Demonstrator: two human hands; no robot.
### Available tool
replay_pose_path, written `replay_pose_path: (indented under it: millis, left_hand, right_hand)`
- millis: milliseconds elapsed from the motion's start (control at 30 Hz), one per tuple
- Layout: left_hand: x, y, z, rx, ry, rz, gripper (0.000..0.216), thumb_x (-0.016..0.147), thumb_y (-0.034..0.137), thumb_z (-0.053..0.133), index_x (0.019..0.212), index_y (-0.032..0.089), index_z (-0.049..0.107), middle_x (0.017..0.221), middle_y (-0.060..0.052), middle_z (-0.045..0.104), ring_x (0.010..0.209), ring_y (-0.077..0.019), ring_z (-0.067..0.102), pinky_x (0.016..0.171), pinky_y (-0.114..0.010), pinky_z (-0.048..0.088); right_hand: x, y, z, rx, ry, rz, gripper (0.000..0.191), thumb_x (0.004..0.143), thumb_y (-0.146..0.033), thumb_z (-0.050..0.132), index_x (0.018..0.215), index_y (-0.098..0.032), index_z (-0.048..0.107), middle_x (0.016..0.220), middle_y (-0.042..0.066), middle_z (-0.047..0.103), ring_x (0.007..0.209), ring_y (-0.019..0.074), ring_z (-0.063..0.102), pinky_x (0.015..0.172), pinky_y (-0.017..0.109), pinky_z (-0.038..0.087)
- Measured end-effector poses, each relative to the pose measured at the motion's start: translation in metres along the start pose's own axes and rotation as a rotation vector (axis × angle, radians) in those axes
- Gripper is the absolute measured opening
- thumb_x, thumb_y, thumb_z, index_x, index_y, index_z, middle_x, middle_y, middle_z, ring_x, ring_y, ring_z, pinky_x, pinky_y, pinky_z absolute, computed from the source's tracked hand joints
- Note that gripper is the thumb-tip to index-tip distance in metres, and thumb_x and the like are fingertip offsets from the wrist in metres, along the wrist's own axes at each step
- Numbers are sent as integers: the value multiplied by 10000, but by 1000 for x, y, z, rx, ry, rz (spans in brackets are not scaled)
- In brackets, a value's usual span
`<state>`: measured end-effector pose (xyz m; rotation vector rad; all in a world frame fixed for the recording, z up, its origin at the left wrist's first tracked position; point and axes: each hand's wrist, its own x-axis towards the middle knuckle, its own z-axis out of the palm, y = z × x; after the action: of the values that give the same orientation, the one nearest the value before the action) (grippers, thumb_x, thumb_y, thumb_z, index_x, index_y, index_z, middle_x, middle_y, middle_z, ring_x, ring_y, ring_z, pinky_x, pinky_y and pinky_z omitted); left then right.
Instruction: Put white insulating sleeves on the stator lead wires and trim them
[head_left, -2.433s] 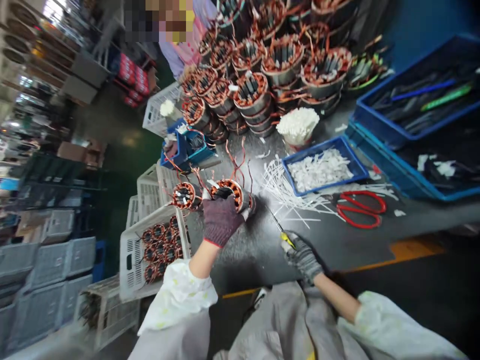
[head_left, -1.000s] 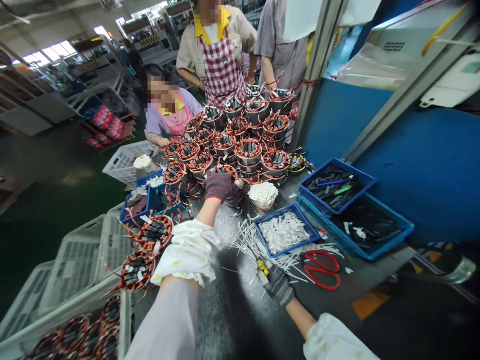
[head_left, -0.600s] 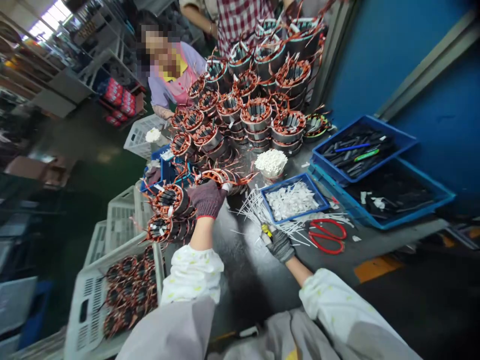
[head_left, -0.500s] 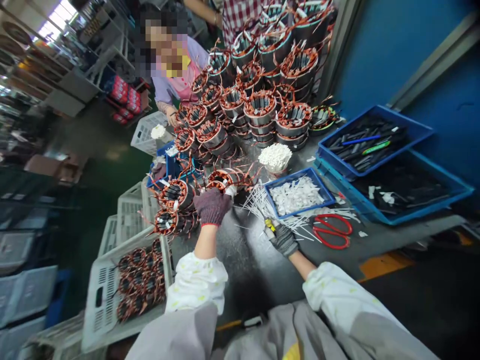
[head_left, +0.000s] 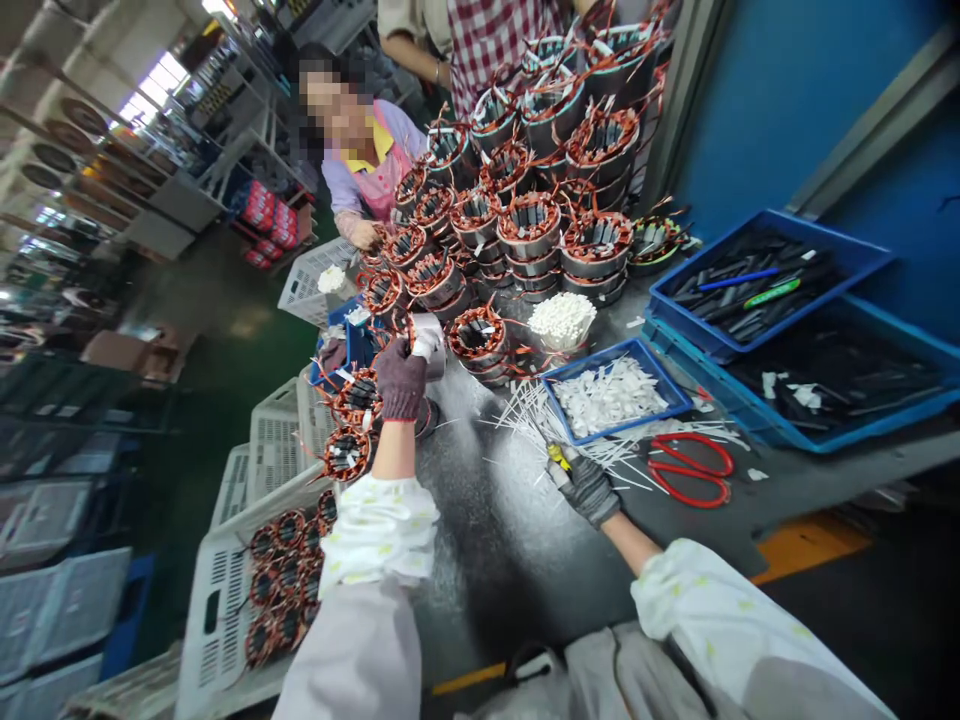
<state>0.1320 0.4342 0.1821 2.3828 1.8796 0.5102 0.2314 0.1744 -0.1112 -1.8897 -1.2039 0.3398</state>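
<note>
My left hand (head_left: 401,380), in a dark purple knit glove, is closed around a motor stator (head_left: 429,345) whose silver side faces me. It is above the left edge of the table, beside other stators (head_left: 348,452) lying on their sides. Close to its right stands a short stack of copper-wound stators (head_left: 480,335). My right hand (head_left: 589,488), in a grey glove, rests near the table with its fingers closed on a small yellow tool (head_left: 558,458); most of that tool is hidden. Thin white ties (head_left: 525,420) lie just beyond it.
Stacked stators (head_left: 529,225) fill the back of the table. A blue tray (head_left: 679,405) of white pieces, red-handled scissors (head_left: 690,470) and blue bins (head_left: 757,335) are at right. A white crate (head_left: 202,620) of stators stands lower left. A co-worker's hand (head_left: 366,236) is at the far side.
My left hand has moved left with the stator, which is now turned to show its silver side. My right hand keeps the yellow tool in about the same place. The camera view has shifted slightly.
</note>
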Motion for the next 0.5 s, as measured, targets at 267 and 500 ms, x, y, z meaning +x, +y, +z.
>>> replay_pose_path:
  millis: [267,500]
  left_hand:
    - [47,17,9,347,-253,1017,319,872,474,532,912,197,684,866,-83,717,939,-288,671,1076,-517,358]
    - [68,23,37,322,-541,1023,407,707,482,709,992,191,717,938,-79,746,1020,-288,666,1191,-532,203]
  right_hand:
    - [-2,4,4,-5,18,-8,418,933,-401,465,1216,-189,689,975,131,778,854,284,726,862,432,579]
    - [-2,3,5,10,12,8,429,927,-411,470,1229,-193,682,1025,125,770,879,268,717,863,410,582]
